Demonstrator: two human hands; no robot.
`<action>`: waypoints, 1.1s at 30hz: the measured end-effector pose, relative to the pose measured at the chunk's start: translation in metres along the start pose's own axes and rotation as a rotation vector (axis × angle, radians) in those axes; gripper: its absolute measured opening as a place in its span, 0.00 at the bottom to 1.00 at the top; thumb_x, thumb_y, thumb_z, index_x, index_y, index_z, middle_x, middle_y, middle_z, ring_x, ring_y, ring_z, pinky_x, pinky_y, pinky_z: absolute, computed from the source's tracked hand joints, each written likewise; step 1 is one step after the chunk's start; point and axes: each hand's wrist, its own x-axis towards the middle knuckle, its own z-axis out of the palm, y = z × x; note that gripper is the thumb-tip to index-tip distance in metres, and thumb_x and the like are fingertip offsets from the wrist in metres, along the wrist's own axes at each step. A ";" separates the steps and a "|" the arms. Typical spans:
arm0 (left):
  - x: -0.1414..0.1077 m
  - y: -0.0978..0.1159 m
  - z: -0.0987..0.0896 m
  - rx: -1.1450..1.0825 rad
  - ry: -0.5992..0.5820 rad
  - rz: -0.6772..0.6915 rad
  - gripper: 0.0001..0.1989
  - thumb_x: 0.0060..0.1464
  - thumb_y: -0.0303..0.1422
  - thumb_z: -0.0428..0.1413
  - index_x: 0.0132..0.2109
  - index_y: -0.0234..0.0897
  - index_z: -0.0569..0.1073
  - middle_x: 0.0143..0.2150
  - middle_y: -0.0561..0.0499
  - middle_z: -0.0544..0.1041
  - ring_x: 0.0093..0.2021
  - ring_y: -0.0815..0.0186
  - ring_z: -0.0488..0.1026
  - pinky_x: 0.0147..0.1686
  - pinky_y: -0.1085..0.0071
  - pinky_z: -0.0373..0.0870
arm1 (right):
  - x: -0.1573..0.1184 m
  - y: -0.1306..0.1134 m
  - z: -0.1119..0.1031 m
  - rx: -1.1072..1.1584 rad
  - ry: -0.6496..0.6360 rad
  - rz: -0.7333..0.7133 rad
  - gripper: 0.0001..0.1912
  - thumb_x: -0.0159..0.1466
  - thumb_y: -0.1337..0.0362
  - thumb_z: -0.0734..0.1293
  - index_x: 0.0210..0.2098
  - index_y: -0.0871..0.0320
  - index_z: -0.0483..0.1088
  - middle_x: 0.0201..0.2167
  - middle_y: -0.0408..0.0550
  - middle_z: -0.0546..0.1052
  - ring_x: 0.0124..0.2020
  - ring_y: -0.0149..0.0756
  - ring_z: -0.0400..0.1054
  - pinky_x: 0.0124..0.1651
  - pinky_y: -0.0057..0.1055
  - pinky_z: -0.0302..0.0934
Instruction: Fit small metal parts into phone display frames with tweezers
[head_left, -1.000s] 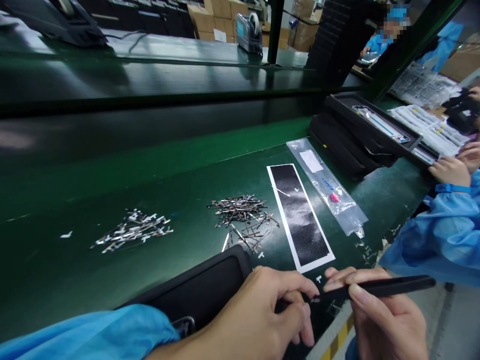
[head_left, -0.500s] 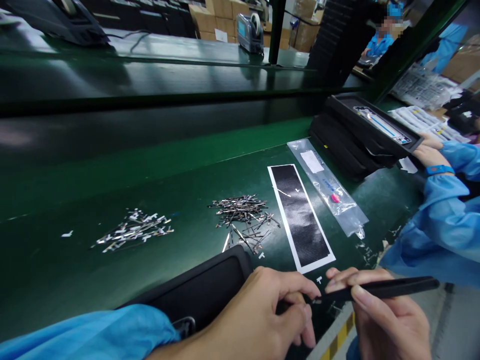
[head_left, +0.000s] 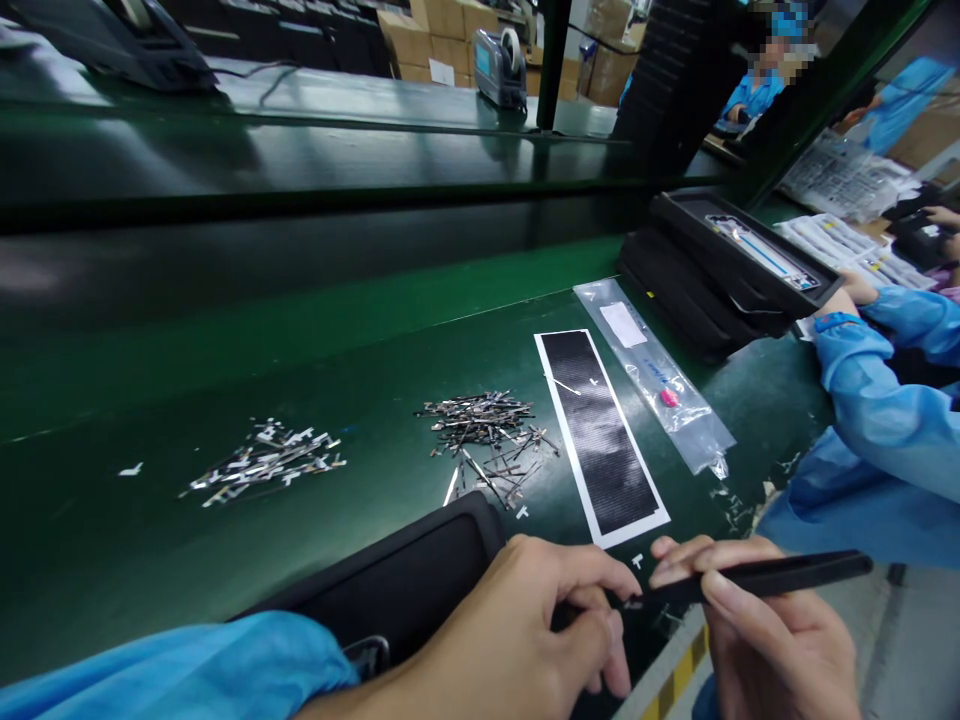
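Note:
My right hand (head_left: 784,620) grips black tweezers (head_left: 806,574), their tips pointing left. At those tips, my left hand (head_left: 555,620) has its fingers curled together. Whatever is between its fingers is too small to make out. Under my left forearm lies a black padded case (head_left: 420,570), partly covered by the blue sleeve. Beyond my hands, a black sheet with a white border (head_left: 600,430) lies on the green bench, a few tiny white pieces on it. Left of the sheet is a pile of thin dark and silvery strips (head_left: 484,420).
A second pile of whitish strips (head_left: 270,460) lies farther left. Right of the sheet is a clear plastic bag (head_left: 652,375) with a label. A co-worker's blue sleeve (head_left: 877,390) reaches to black cases (head_left: 697,290). A tape dispenser (head_left: 500,70) stands on the raised shelf (head_left: 360,165).
My hands and the tweezers stay almost in place. At the right, the co-worker's arm has shifted a little to the left.

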 end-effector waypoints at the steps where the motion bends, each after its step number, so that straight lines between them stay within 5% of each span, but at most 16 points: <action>1: 0.000 0.000 0.000 -0.006 -0.003 -0.005 0.15 0.47 0.28 0.46 0.39 0.29 0.73 0.23 0.49 0.74 0.23 0.71 0.66 0.28 0.77 0.65 | 0.000 0.000 0.000 -0.002 0.008 0.002 0.03 0.52 0.65 0.68 0.26 0.58 0.73 0.25 0.51 0.74 0.35 0.43 0.69 0.42 0.39 0.64; 21: 0.001 0.000 0.000 -0.058 -0.008 -0.011 0.13 0.46 0.28 0.46 0.38 0.29 0.72 0.24 0.50 0.74 0.23 0.72 0.66 0.26 0.78 0.64 | -0.001 0.001 -0.001 -0.041 -0.012 -0.079 0.02 0.53 0.67 0.68 0.27 0.57 0.73 0.24 0.49 0.75 0.34 0.41 0.70 0.43 0.38 0.64; 25: 0.001 0.004 0.001 -0.088 0.009 -0.093 0.11 0.49 0.28 0.47 0.37 0.29 0.71 0.26 0.50 0.75 0.25 0.71 0.67 0.29 0.77 0.64 | -0.006 0.003 -0.003 -0.144 0.036 -0.175 0.02 0.52 0.68 0.69 0.27 0.56 0.74 0.25 0.50 0.75 0.35 0.43 0.70 0.42 0.38 0.65; 33: 0.002 0.007 0.001 -0.103 0.020 -0.142 0.08 0.49 0.26 0.48 0.33 0.29 0.72 0.25 0.50 0.74 0.24 0.71 0.66 0.28 0.77 0.63 | -0.008 -0.002 0.001 -0.186 0.174 -0.149 0.10 0.49 0.58 0.70 0.26 0.58 0.74 0.22 0.51 0.75 0.32 0.48 0.70 0.37 0.44 0.65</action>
